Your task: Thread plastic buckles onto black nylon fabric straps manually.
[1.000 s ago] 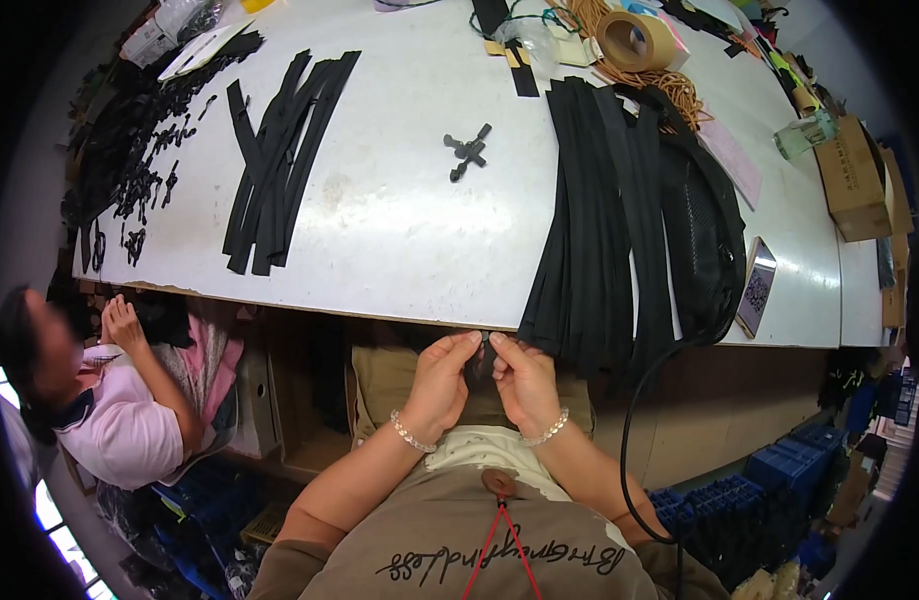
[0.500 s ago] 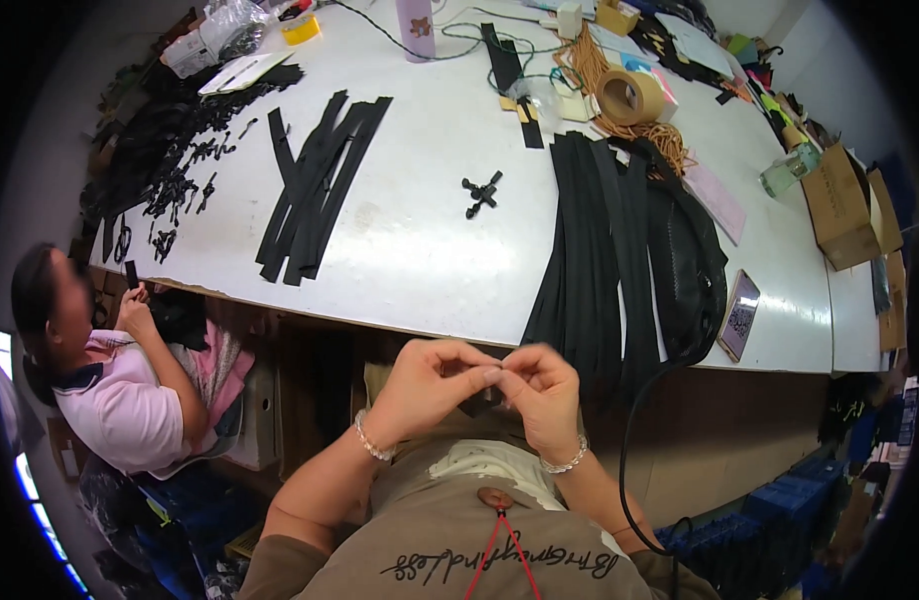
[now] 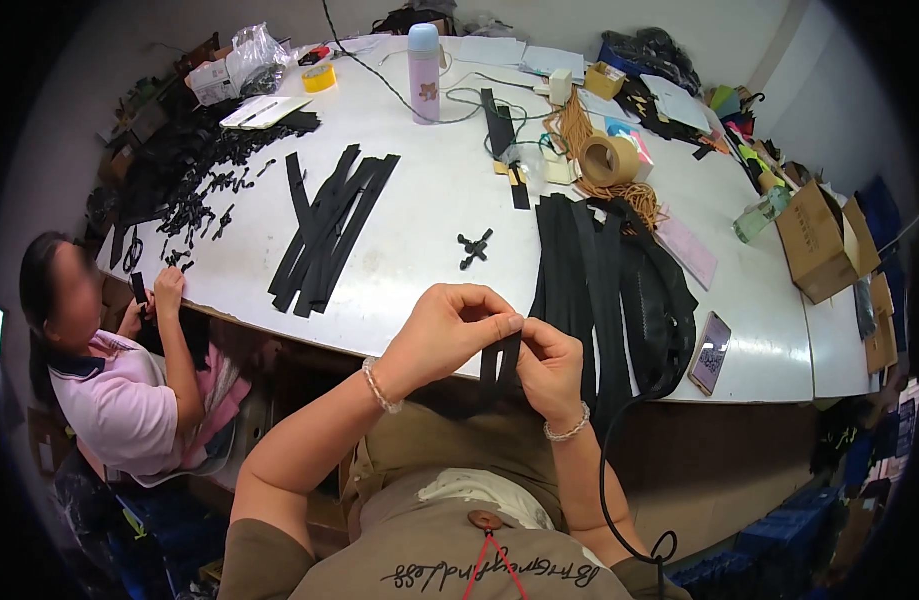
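My left hand and my right hand meet just over the table's near edge. Between their pinched fingertips is a black zipper tape, its two strands hanging down with a narrow gap. The fingers partly cover its upper end. Beyond my hands lies a small cluster of black zipper pulls. Just right of them, a long bundle of black tapes drapes over the table edge. A crossed pile of black tapes rests to the left.
At the left sits a co-worker holding a black strip, near scattered black pulls. A black bag, phone, tape roll, bottle and cardboard box stand or lie about. A black cable hangs by my right arm.
Both hands have risen toward the table edge, and the black tape now shows hanging from them. My view has tilted up. The co-worker's one hand has reached to the table.
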A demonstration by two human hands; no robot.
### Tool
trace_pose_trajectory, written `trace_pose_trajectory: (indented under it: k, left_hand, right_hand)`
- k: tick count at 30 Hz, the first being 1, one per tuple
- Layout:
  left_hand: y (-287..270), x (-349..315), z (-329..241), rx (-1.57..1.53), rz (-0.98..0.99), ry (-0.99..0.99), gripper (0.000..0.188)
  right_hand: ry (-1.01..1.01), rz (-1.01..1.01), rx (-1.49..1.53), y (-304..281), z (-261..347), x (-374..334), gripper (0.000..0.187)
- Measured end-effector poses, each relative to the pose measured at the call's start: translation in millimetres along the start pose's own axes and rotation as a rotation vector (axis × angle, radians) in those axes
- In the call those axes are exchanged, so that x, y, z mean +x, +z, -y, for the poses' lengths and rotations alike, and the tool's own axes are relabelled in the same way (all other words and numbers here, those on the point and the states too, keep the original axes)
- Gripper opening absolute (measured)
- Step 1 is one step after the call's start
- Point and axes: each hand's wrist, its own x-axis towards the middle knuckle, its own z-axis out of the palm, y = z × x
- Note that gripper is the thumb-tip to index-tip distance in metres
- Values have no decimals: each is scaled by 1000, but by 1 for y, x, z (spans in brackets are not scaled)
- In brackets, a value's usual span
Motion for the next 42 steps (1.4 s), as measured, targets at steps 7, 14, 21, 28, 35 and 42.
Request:
trace_pose_trajectory:
  k: [7,14,21,28,35,42]
  left_hand:
    - [-18,12,-26,-133,268,-298,17]
    - [-11,2,-13,-226,228,-261,17]
    - [-33,-12,-2,-303,155,-305,15]
    - [-30,-6,36,-480,-50,-361,23]
    - [10,-25,37,-565,-39,-286,30]
    - [17,-34,33,-332,-192,-169,17]
  right_hand:
    - [-137,97,-1,-4,14,4,9]
    - [-164,89,-83,-1,16,-8,10]
    - [-166,187,-202,11,29,-45,15]
    - [75,16,-61,-4,2,-73,9]
    - [211,-10,138,4,-22,-79,10]
    - [266,28,97,7,-28,-77,9]
